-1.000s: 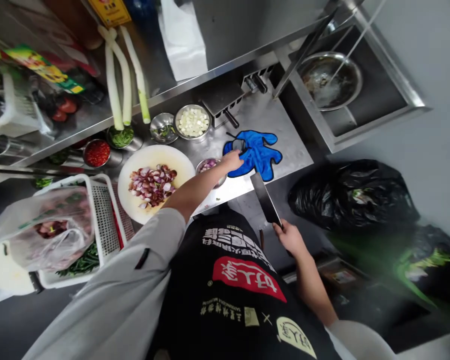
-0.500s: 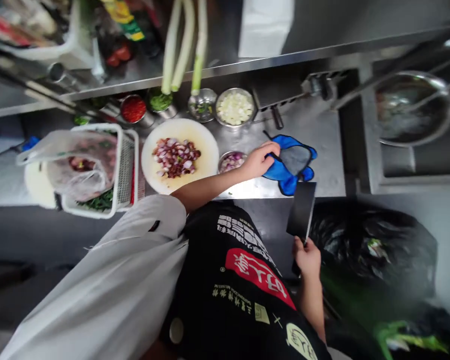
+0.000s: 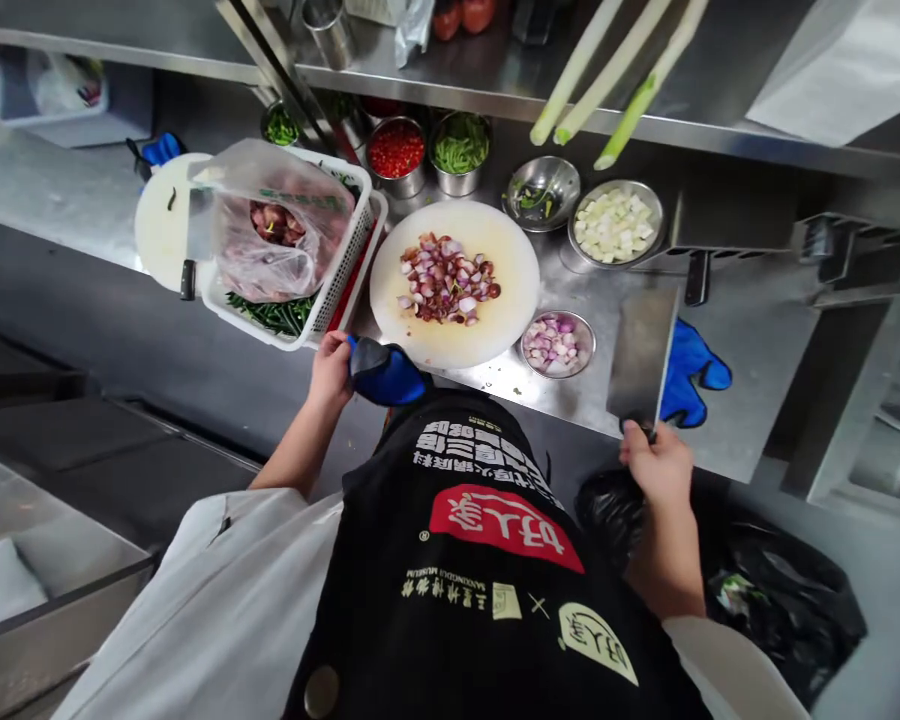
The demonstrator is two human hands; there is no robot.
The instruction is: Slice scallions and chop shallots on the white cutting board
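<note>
Right hand (image 3: 657, 462) gripping cleaver (image 3: 643, 352), right of board (image 3: 521, 270); long axis near-far, blade far, tilted slightly right. Left hand (image 3: 332, 369), fingers pinching blue glove (image 3: 386, 373) at board's near-left edge, glove pointing right

Chopped pieces (image 3: 450, 280) on board (image 3: 506, 240) near front edge of desk (image 3: 562, 398), between baskets (image 3: 341, 275) and front bowl (image 3: 592, 345); glove (image 3: 690, 370) farther right.
</note>
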